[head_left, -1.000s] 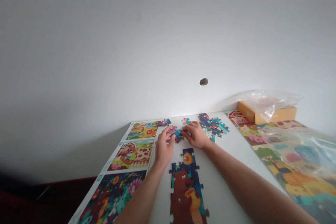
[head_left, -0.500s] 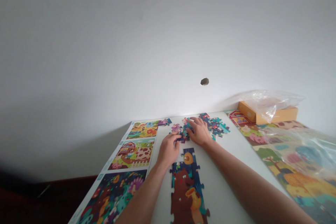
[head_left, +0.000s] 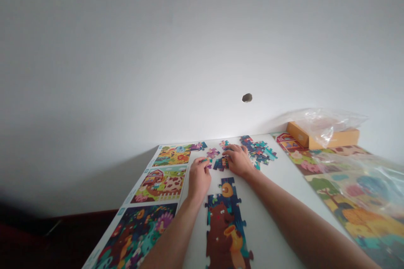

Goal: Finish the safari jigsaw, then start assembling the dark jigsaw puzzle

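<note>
My left hand rests on the white table, its fingers closed on a small puzzle piece with teal and red on it. Just to the right, my right hand is curled low, its thumb side at a dark and orange puzzle piece; part of this piece is hidden under the fingers. A pink-purple piece lies between and beyond both hands. Nearer to me is a joined puzzle strip showing a brown bear with a saxophone.
Loose puzzle pieces are heaped right of my right hand, against the wall. Printed picture panels run down the table's left side. At right stand an orange box and a clear plastic bag over colourful picture sheets.
My left hand has shifted slightly left, away from the middle pieces, with a piece at its fingertips. My right hand's fingers have curled in, uncovering a piece beyond them.
</note>
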{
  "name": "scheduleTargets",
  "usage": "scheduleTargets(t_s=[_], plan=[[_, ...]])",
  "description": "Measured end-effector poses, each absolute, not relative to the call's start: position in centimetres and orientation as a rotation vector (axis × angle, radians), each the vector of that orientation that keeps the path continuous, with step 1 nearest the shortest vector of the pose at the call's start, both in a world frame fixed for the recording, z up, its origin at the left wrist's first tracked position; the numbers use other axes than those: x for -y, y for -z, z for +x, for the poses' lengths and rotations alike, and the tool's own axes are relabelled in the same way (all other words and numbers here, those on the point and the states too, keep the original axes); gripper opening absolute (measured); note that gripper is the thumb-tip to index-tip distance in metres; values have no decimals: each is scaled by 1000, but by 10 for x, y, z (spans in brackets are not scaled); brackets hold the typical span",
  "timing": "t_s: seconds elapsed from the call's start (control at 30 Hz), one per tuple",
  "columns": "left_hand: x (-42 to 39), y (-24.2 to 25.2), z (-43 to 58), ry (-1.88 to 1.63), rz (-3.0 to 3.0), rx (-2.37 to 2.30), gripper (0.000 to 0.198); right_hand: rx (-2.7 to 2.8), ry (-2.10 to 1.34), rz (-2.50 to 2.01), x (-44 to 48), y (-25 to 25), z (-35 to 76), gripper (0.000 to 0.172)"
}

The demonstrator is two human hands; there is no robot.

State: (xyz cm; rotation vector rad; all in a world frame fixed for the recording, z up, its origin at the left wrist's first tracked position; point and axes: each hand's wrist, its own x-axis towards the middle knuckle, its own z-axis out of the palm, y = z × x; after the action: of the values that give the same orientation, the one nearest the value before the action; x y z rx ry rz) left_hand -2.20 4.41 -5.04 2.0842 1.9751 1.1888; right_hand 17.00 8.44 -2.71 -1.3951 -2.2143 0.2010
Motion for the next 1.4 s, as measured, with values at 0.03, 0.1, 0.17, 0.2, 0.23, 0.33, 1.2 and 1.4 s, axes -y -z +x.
scheduleTargets(t_s=[0.03,0.1,0.17,0.2,0.23,0.33,1.2,1.4], plan=[[-44,51,-22,-1224,2075,-1982,39,2232,-210,-1372,-84,27,170,30],[-44,51,-23,-1272,2068,-1980,43,2276,-219,-1312,-83,27,171,31],[-43,51,-23,-1273,2086,-1968,46,2301,-219,-1274,-82,27,172,37],[-42,50,-22,-1256,2114,-1953,47,2304,-219,-1270,-82,27,172,36],[-41,50,-22,-1233,2156,-1931,47,2301,-218,-1274,-81,26,173,34],[-39,49,-20,-1165,2268,-1873,44,2288,-207,-1295,-80,25,173,27],[-50,66,-27,-1484,1888,-1814,71,2376,-206,-1112,-76,19,171,45],[-53,69,-25,-1478,1873,-1730,75,2439,-247,-1150,-96,5,133,48]])
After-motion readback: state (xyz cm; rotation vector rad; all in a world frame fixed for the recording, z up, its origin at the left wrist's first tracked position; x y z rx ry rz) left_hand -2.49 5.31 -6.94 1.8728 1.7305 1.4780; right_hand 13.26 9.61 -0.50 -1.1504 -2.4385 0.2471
